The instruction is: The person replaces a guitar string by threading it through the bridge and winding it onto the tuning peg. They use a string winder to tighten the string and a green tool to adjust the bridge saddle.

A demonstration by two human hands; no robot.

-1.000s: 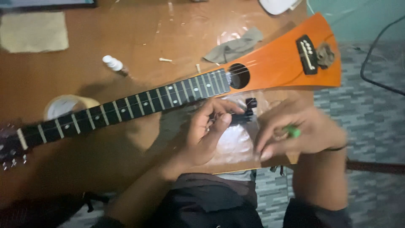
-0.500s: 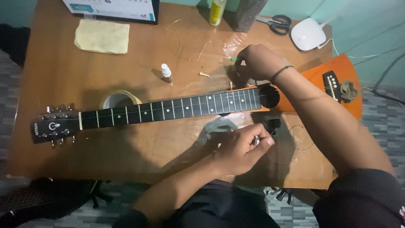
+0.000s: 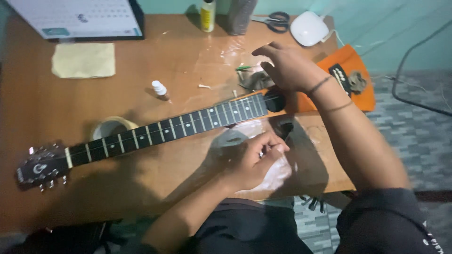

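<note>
An orange-bodied guitar point(image 3: 351, 61) with a dark fretted neck point(image 3: 179, 124) lies across the wooden table point(image 3: 42, 103), its headstock point(image 3: 40, 169) at the left. My right hand point(image 3: 289, 68) reaches over the soundhole, fingers spread, above a grey rag point(image 3: 254, 81) and beside a small green piece point(image 3: 243, 67). On the near side of the neck, my left hand point(image 3: 256, 160) is closed on a small pale piece above a clear plastic bag point(image 3: 280, 176). A small black part point(image 3: 286, 128) lies just beyond that hand.
A tape roll point(image 3: 110, 127) sits under the neck, with a small white bottle point(image 3: 160, 88) behind it. Farther back lie a yellowish cloth point(image 3: 84, 60), a desk calendar point(image 3: 80, 19), a yellow bottle point(image 3: 207, 14), scissors point(image 3: 275, 19) and a white round device point(image 3: 308, 27). A cable point(image 3: 414, 94) trails over the floor.
My right hand went from the near table edge, holding the green piece, across the guitar to the rag; the green piece now lies there. The view tilted up and left.
</note>
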